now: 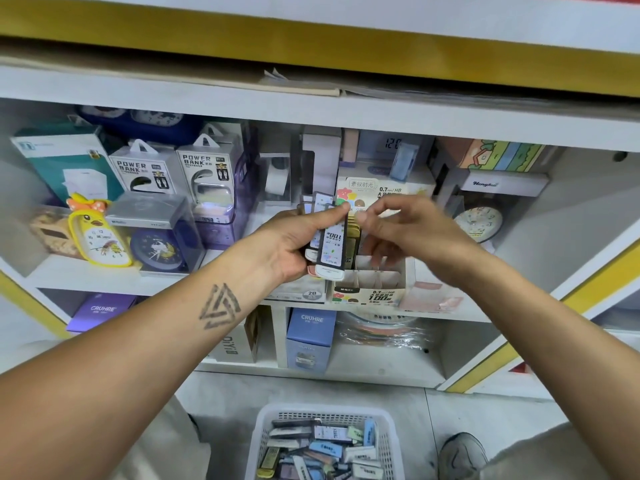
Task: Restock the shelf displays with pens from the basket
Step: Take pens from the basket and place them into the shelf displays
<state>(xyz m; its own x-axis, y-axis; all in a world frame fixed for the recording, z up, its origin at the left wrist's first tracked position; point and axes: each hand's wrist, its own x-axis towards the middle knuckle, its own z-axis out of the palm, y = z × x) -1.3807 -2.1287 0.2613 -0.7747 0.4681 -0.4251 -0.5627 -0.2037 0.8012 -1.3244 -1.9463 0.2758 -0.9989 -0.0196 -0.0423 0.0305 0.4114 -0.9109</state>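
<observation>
The left hand (294, 244) grips a fanned bunch of slim flat dark-edged white pen-refill cases (329, 244), fingers curled round their lower halves and thumb pressed across the front one. The right hand (408, 230) is beside it, index finger and thumb pinched close at the top corner of the front case; motion blur hides whether they actually touch it, and the other fingers hang loosely curled.

The cases are held just in front of a white cardboard display box with divided slots (367, 285), which stands on the middle board of a white shelf unit (242, 109). Its printed back card rises behind the hands. Left of the display box stand a yellow duck-shaped clock (97, 237), a round dark blue alarm clock (157, 251) and two boxed power banks (173, 171); right of it is a pale round clock in a clear case (479, 225). Below the display box, on the grey floor, sits a white perforated plastic basket (263, 431) heaped with more small cases in mixed colours. A grey shoe (462, 455) rests right of the basket.
</observation>
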